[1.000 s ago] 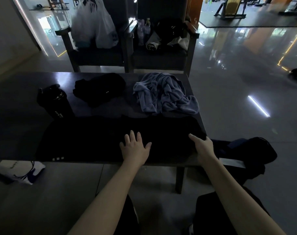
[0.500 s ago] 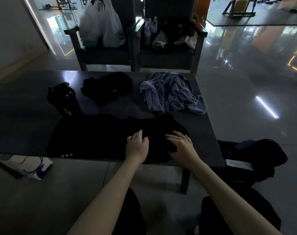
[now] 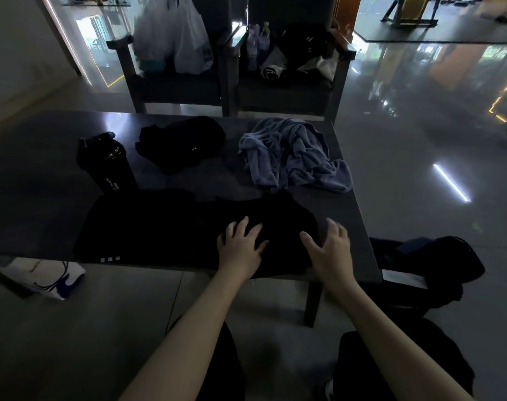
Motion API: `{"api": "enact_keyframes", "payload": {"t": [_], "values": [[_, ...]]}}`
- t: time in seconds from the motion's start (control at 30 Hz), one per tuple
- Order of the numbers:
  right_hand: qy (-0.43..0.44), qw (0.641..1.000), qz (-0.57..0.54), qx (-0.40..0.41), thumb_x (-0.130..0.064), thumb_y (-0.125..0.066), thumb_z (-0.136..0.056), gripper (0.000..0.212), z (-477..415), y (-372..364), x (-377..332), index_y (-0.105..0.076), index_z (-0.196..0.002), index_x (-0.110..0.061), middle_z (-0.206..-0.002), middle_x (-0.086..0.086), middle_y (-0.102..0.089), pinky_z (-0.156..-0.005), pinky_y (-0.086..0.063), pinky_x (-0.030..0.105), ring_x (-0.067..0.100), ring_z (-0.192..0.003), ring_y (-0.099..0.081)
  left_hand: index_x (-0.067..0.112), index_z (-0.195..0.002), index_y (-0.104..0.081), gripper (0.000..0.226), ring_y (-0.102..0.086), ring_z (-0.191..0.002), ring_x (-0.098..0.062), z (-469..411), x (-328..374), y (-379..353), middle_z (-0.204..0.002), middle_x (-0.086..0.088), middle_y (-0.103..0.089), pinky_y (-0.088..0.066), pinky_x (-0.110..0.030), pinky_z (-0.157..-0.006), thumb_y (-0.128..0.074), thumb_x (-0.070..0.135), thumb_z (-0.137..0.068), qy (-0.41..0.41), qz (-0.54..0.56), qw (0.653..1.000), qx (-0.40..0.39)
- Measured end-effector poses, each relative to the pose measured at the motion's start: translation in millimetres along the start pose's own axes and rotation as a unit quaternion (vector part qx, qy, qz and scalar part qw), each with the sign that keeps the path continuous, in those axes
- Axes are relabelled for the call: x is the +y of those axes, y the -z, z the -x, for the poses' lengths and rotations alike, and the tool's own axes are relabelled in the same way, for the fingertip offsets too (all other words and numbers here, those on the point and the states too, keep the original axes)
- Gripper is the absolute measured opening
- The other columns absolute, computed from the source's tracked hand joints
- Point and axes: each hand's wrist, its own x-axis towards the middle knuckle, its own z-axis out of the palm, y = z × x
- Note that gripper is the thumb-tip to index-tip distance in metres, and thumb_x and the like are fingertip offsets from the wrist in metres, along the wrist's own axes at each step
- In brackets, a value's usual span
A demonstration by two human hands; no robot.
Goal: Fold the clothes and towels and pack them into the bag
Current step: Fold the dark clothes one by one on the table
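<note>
A black garment (image 3: 159, 227) lies spread along the near edge of the dark table (image 3: 353, 227), its right end folded over toward the middle. My left hand (image 3: 240, 246) rests flat on the folded part with fingers spread. Beside it my right hand (image 3: 330, 247) hovers or presses at the garment's right edge, fingers spread too. A crumpled grey-blue towel (image 3: 292, 154) sits at the table's far right. Another bunched black garment (image 3: 179, 144) lies behind, at the middle. A dark bag (image 3: 437, 267) stands on the floor to the right of the table.
A black shaker bottle (image 3: 107, 166) stands at the table's left. A white printed cloth or bag (image 3: 43, 276) lies on the floor at the left. Two dark chairs (image 3: 287, 85) behind the table hold white plastic bags (image 3: 174, 36), bottles and other items.
My right hand brought the garment's right end in from the table's right edge and laid it over the middle. My left hand went from flat to curled and now lies flat again.
</note>
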Motion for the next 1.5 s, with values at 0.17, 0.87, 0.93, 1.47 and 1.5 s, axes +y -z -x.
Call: {"api": "enact_keyframes", "payload": {"t": [0.17,0.87,0.93,1.47,1.5], "values": [[-0.161,0.972,-0.146,-0.089,-0.045,-0.075,-0.074,0.071,-15,-3,4,-0.051,-0.125,-0.001,-0.116,0.010,-0.062,-0.071,-0.047,0.026,0.021,-0.100,-0.061,0.032,-0.147,-0.026,0.049,0.000,-0.145,-0.027,0,10,-2,-0.159,0.001,-0.006,-0.011,-0.054,-0.116,-0.033,0.044,-0.100,0.029,0.017,0.999,0.004],[0.244,0.968,0.027,0.048,0.007,-0.063,-0.075,0.039,-16,-3,-10,-0.062,-0.112,-0.005,-0.109,0.012,-0.064,-0.080,-0.046,0.030,0.029,-0.097,-0.061,0.023,-0.150,-0.025,0.070,-0.013,-0.141,-0.027,13,-9,3,-0.157,-0.001,-0.018,-0.021,-0.032,-0.113,-0.054,0.046,-0.091,-0.063,0.087,0.994,-0.016],[0.295,0.952,0.065,0.045,0.007,-0.062,-0.073,0.038,-10,-6,-14,-0.064,-0.109,-0.005,-0.108,0.012,-0.064,-0.077,-0.045,0.031,0.032,-0.096,-0.061,0.015,-0.148,-0.029,0.075,-0.021,-0.139,-0.026,13,-6,-3,-0.154,-0.005,-0.026,-0.025,-0.032,-0.112,-0.061,0.045,-0.087,-0.044,0.124,0.991,0.029],[0.339,0.929,0.125,-0.074,-0.023,-0.070,-0.072,0.042,19,-22,18,-0.064,-0.113,-0.015,-0.132,0.001,-0.057,-0.104,-0.034,0.060,0.026,-0.130,-0.044,0.006,-0.143,-0.018,0.103,-0.034,-0.136,-0.035,26,-9,-15,-0.149,-0.019,-0.031,-0.033,-0.046,-0.109,-0.078,0.044,-0.068,0.007,-0.025,0.978,0.206],[0.344,0.925,0.141,-0.074,-0.032,-0.070,-0.072,0.046,22,-24,19,-0.063,-0.114,-0.016,-0.134,0.001,-0.055,-0.103,-0.032,0.059,0.026,-0.132,-0.042,0.009,-0.145,-0.016,0.105,-0.032,-0.138,-0.035,23,-15,-10,-0.151,-0.017,-0.029,-0.031,-0.049,-0.110,-0.076,0.046,-0.067,-0.034,-0.057,0.975,0.214]]}}
